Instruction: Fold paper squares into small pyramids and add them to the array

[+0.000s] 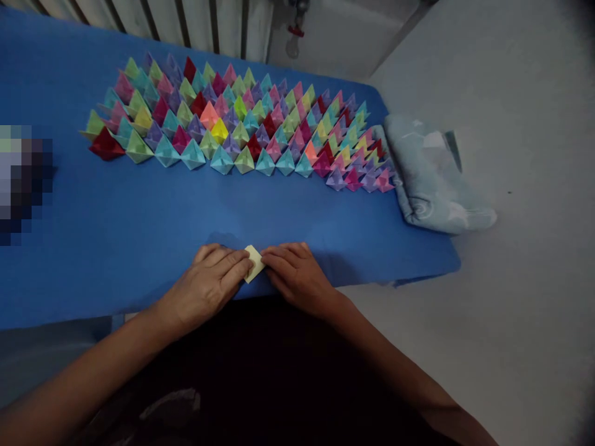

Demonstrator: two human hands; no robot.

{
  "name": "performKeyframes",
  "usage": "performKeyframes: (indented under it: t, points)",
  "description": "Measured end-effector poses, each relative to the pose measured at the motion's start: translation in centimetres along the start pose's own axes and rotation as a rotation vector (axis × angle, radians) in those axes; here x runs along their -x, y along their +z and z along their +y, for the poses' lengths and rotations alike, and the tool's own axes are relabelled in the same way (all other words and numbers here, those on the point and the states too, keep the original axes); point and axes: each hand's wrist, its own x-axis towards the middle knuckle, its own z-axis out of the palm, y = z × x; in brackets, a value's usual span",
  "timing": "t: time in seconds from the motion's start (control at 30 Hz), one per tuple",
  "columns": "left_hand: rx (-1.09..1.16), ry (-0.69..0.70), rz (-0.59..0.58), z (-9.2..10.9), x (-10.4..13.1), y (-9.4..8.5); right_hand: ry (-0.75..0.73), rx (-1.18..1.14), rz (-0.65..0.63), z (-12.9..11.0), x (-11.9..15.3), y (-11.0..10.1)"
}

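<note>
The pale yellow origami paper (pixel 253 265) is lying on the near side of the origami boats (pixel 222 160), well apart from them, close to the near edge of the blue-covered table (pixel 153 248). Many boats are standing finished in tight, staggered rows, their peaks rising in pink, purple, green, turquoise, red and yellow. The yellow paper is lagging behind them: it is showing as a small, flat piece with no raised peak, so judging by its neighbours, most of its shaping is remaining.

One corner of the paper is pointing towards the boats and the opposite one back towards the person, with a third aiming at the right hand (pixel 297 272). The long axis of its visible part is running roughly from the person towards the boats; the left side is hiding under fingers.

The left hand (pixel 211 279) is half closing, its bent fingertips resting over the paper. The right hand is curving in with its fingertips touching the right corner. In this dim view I cannot tell whether either hand is pinching the paper or just steadying it.

A folded, patterned blanket (pixel 427 179) is lying at the right end of the boats, and a radiator (pixel 199 25) is standing beyond them.
</note>
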Motion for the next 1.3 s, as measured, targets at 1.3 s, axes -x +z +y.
performKeyframes:
  t: [1.3]
  points:
    - [0.101,-0.26,0.1,0.3,-0.4,-0.1,0.314,-0.137,0.082,-1.6,-1.0,0.8]
